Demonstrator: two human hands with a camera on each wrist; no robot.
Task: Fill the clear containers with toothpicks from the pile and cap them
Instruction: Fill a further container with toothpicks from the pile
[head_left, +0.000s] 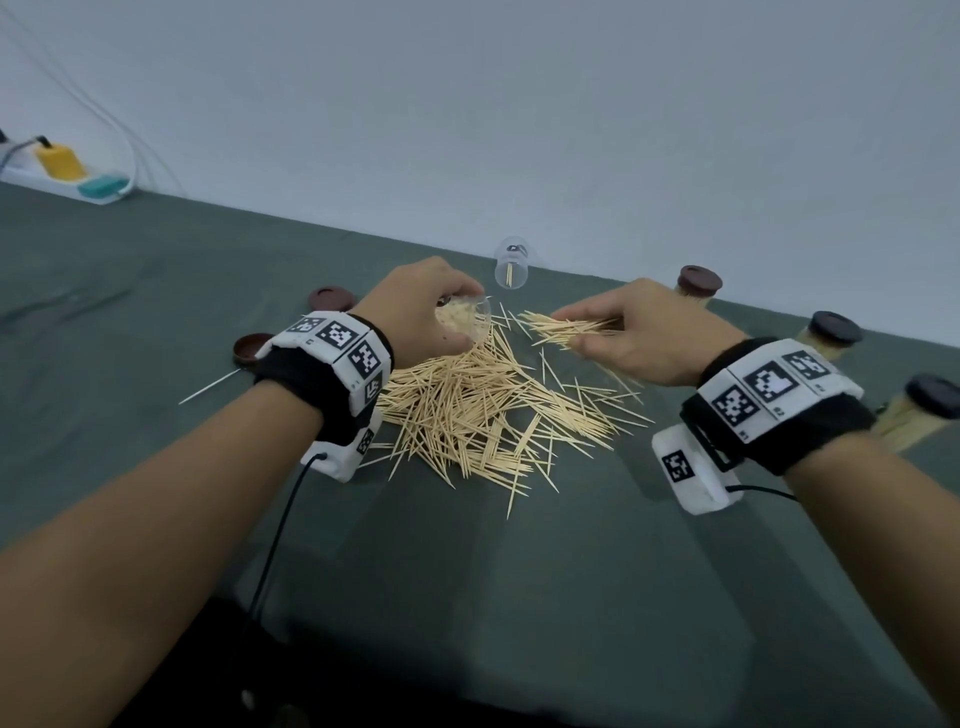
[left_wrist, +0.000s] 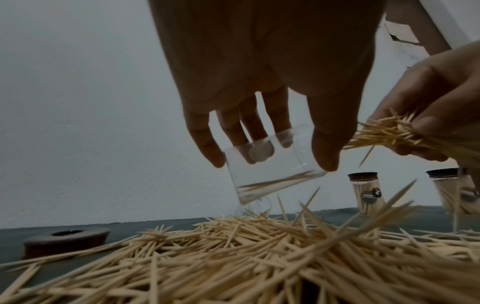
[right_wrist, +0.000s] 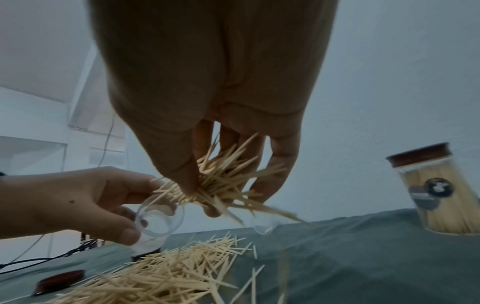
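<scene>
Two hands: raised over pile (head_left: 483, 410), frame centre.
Left hand (head_left: 426, 312): grips tilted jar (left_wrist: 270, 164).
Right hand (head_left: 644, 338): pinches toothpicks (head_left: 566, 327).

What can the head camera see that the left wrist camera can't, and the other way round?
Only the head view shows the yellow and teal blocks by the wall and both marker-covered wristbands.

Only the left wrist view shows the few toothpicks lying inside the tilted clear plastic container.

Both show the left hand holding that container, the right hand gripping a toothpick bundle, and the loose toothpick pile.
</scene>
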